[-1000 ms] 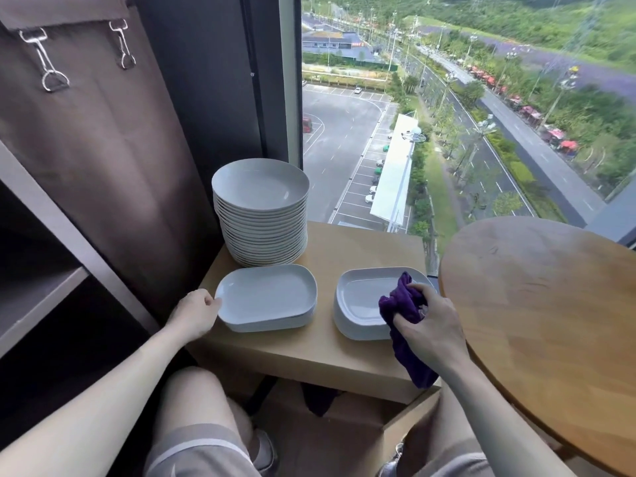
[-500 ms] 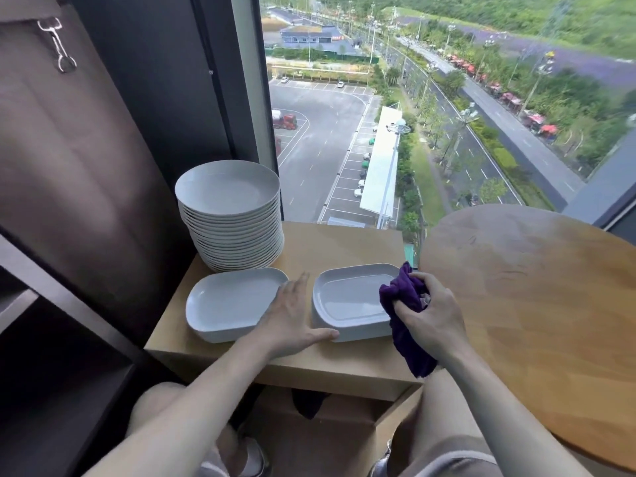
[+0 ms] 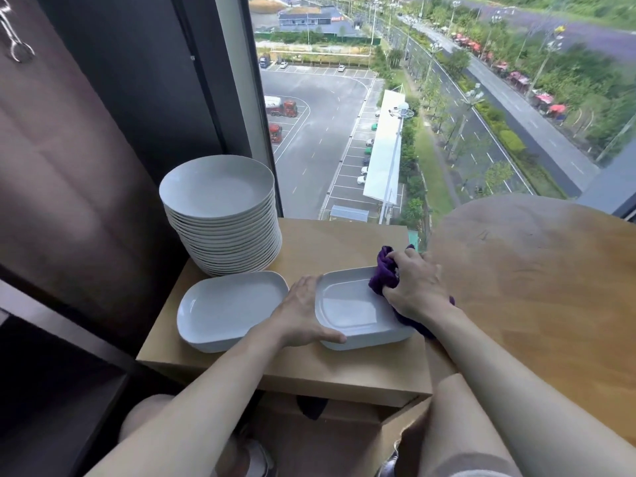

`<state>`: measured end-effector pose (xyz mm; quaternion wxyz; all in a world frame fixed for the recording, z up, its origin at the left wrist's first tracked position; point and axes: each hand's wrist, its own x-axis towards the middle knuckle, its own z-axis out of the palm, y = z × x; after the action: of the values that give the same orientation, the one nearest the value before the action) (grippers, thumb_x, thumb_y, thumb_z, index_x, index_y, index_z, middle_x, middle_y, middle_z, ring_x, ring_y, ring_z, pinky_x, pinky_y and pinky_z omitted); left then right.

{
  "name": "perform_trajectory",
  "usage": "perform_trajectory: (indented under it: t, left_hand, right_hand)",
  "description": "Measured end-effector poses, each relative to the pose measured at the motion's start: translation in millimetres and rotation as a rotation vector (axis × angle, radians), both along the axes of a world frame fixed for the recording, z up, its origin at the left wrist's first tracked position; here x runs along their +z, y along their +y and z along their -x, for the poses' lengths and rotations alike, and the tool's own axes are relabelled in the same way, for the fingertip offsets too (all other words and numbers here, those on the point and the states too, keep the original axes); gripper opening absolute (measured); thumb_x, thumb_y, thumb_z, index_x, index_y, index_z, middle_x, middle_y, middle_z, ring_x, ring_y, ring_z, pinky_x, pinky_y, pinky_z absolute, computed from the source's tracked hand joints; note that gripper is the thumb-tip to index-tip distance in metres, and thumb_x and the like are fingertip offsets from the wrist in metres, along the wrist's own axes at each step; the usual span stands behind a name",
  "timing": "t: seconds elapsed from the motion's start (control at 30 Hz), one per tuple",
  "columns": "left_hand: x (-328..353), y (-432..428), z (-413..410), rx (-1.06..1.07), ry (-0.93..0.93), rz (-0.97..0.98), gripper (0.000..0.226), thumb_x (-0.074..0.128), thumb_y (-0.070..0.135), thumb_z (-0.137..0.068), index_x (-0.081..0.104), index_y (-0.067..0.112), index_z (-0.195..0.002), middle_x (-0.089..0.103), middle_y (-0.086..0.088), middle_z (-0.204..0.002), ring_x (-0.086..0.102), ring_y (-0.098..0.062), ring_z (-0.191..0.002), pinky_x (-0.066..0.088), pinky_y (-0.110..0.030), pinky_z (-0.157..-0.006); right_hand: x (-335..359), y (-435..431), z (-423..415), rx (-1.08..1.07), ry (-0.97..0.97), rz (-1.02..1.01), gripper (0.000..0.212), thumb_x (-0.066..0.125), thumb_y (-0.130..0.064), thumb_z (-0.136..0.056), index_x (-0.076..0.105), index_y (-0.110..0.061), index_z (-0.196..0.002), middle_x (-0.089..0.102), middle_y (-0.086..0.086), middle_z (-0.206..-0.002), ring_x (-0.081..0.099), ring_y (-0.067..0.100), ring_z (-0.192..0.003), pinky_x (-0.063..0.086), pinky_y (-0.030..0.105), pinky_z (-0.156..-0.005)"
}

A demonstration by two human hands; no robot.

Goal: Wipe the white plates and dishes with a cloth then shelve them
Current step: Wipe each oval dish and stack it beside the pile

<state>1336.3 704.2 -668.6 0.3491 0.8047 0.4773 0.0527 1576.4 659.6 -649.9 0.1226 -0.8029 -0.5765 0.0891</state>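
Two white rounded-rectangle dishes lie side by side on a small wooden stand (image 3: 344,373). My left hand (image 3: 303,315) grips the left edge of the right dish (image 3: 351,309), thumb along its front rim. My right hand (image 3: 413,287) holds a bunched purple cloth (image 3: 385,273) pressed on that dish's far right corner. The left dish (image 3: 227,308) lies untouched beside my left hand. Behind it stands a tall stack of round white plates (image 3: 220,215).
A round wooden table (image 3: 537,287) sits close on the right. A dark shelf unit (image 3: 51,373) with a brown fabric cover (image 3: 62,149) stands on the left. A large window behind the stand looks down on a car park. My knees are under the stand.
My left hand left the left dish and moved right to take hold of the right dish's edge. My right hand moved the cloth up onto that dish's far right corner.
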Motion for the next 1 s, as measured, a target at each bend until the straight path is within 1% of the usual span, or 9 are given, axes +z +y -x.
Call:
perform_trajectory:
  t: [0.13, 0.3, 0.37, 0.43, 0.53, 0.6, 0.7, 0.87, 1.0]
  left_hand:
    - [-3, 1, 0, 0.008, -0.024, 0.032, 0.13, 0.098, 0.049, -0.06, 0.019, 0.024, -0.16, 0.033, 0.006, -0.155, 0.029, -0.013, -0.146, 0.026, -0.029, -0.122]
    - [1, -6, -3, 0.023, -0.077, 0.038, 0.124, 0.099, 0.041, -0.061, 0.024, 0.026, -0.158, 0.039, 0.009, -0.153, 0.036, -0.011, -0.142, 0.032, -0.027, -0.118]
    - [5, -7, -4, 0.04, -0.097, 0.03, 0.113, 0.1, 0.037, -0.057, 0.036, 0.026, -0.149, 0.05, 0.007, -0.14, 0.048, -0.014, -0.13, 0.043, -0.031, -0.11]
    - [8, -7, -6, 0.047, -0.103, 0.021, 0.097, 0.101, 0.03, -0.056, 0.044, 0.028, -0.136, 0.056, 0.006, -0.128, 0.054, -0.014, -0.117, 0.048, -0.031, -0.101]
    - [6, -7, -4, 0.066, -0.104, 0.024, 0.089, 0.1, 0.035, -0.054, 0.041, 0.038, -0.12, 0.056, 0.008, -0.12, 0.055, -0.014, -0.112, 0.051, -0.033, -0.098]
    - [2, -6, -2, 0.082, -0.1, 0.053, 0.094, 0.099, 0.045, -0.048, 0.039, 0.04, -0.122, 0.054, 0.011, -0.12, 0.056, -0.014, -0.113, 0.052, -0.038, -0.099]
    - [0, -5, -2, 0.071, -0.098, 0.061, 0.101, 0.097, 0.05, -0.046, 0.038, 0.043, -0.127, 0.052, 0.016, -0.125, 0.054, -0.01, -0.117, 0.051, -0.036, -0.101]
    - [0, -7, 0, 0.062, -0.056, 0.077, 0.127, 0.094, 0.059, -0.049, 0.029, 0.029, -0.153, 0.047, 0.011, -0.142, 0.047, -0.014, -0.132, 0.045, -0.038, -0.11]
    - [-2, -6, 2, 0.047, -0.038, 0.079, 0.127, 0.094, 0.059, -0.055, 0.024, 0.029, -0.156, 0.044, 0.009, -0.148, 0.043, -0.015, -0.137, 0.04, -0.037, -0.116]
  right_hand:
    - [-1, 13, 28, -0.048, -0.083, 0.021, 0.05, 0.066, -0.042, -0.086, 0.051, -0.021, -0.129, 0.051, 0.005, -0.133, 0.044, 0.036, -0.121, 0.036, 0.048, -0.104]
    - [2, 23, 75, 0.114, -0.094, 0.051, 0.052, 0.065, -0.044, -0.086, 0.049, -0.019, -0.128, 0.049, 0.005, -0.133, 0.043, 0.036, -0.122, 0.036, 0.048, -0.101]
    - [1, 23, 94, 0.208, -0.092, 0.071, 0.047, 0.063, -0.038, -0.084, 0.05, -0.02, -0.125, 0.048, 0.005, -0.131, 0.042, 0.035, -0.12, 0.036, 0.046, -0.099]
    - [3, 21, 101, 0.276, -0.107, 0.087, 0.044, 0.062, -0.032, -0.084, 0.051, -0.02, -0.124, 0.048, 0.004, -0.129, 0.043, 0.035, -0.119, 0.037, 0.046, -0.099]
    - [7, 15, 89, 0.378, -0.027, 0.111, 0.042, 0.063, -0.028, -0.081, 0.056, -0.023, -0.123, 0.049, 0.0, -0.122, 0.044, 0.031, -0.116, 0.038, 0.043, -0.093]
    - [7, 6, 81, 0.463, 0.046, 0.14, 0.046, 0.065, -0.026, -0.08, 0.059, -0.03, -0.126, 0.051, -0.005, -0.12, 0.041, 0.026, -0.113, 0.038, 0.041, -0.091]
    - [8, -9, 75, 0.533, 0.07, 0.177, 0.05, 0.066, -0.022, -0.083, 0.061, -0.037, -0.13, 0.052, -0.012, -0.119, 0.039, 0.023, -0.112, 0.038, 0.042, -0.096]
    - [18, -21, 53, 0.547, -0.015, 0.213, 0.049, 0.064, -0.028, -0.089, 0.055, -0.038, -0.136, 0.05, -0.01, -0.127, 0.04, 0.023, -0.113, 0.039, 0.041, -0.098]
    - [25, -30, 17, 0.418, -0.155, 0.269, 0.049, 0.06, -0.036, -0.088, 0.051, -0.041, -0.136, 0.051, -0.009, -0.13, 0.041, 0.025, -0.12, 0.038, 0.04, -0.094]
